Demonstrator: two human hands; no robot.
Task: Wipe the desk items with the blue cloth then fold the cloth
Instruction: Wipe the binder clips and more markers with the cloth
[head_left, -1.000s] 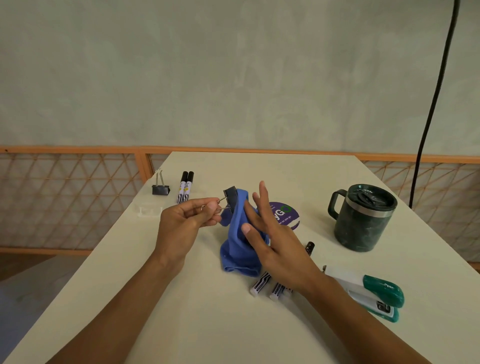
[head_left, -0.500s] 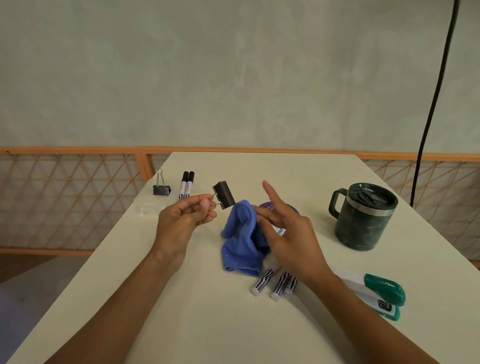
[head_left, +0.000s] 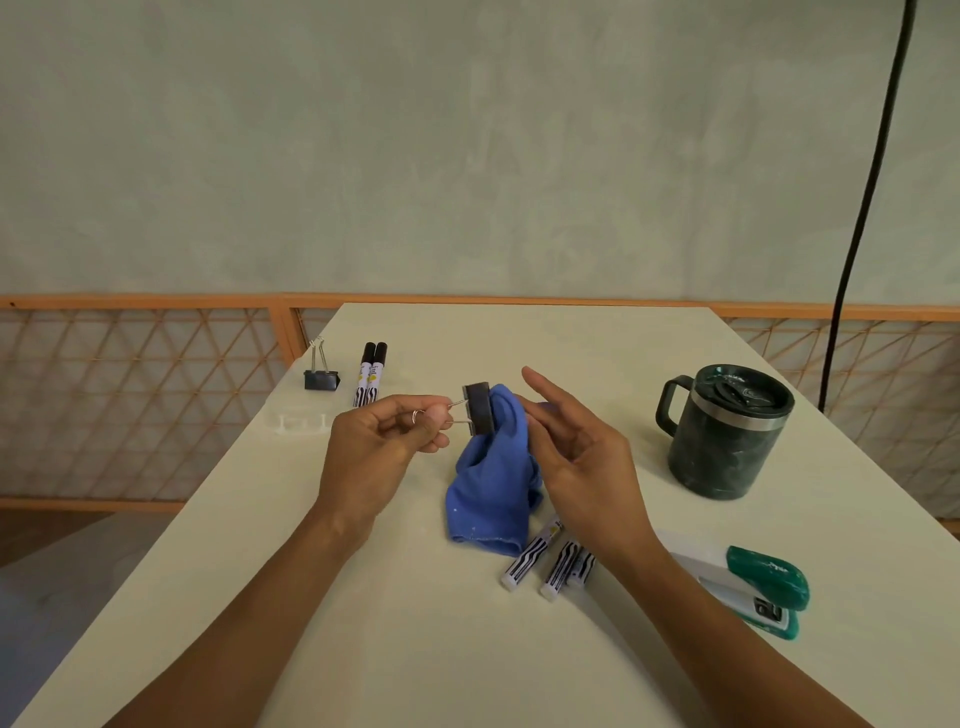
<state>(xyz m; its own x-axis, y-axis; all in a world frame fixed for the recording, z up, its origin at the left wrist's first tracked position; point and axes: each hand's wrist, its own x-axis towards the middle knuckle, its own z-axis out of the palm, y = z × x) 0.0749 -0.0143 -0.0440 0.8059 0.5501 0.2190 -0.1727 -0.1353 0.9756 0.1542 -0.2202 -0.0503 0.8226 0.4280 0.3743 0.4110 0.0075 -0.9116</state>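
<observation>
My left hand (head_left: 374, 447) pinches the wire handles of a black binder clip (head_left: 479, 408) and holds it above the white desk (head_left: 415, 623). The clip's black body touches the top of the blue cloth (head_left: 493, 483). The cloth hangs bunched from the fingers of my right hand (head_left: 582, 457), its lower end near the desk. My right index finger points up and away, while the thumb side is buried in the cloth.
A second binder clip (head_left: 321, 379) and two black-capped markers (head_left: 370, 374) lie at the far left. Three more markers (head_left: 550, 558) lie under my right wrist. A green stapler (head_left: 748, 587) and a dark lidded mug (head_left: 727, 431) stand on the right.
The clip in my left hand has turned and come back against the cloth. My right hand lifted the cloth's top toward it.
</observation>
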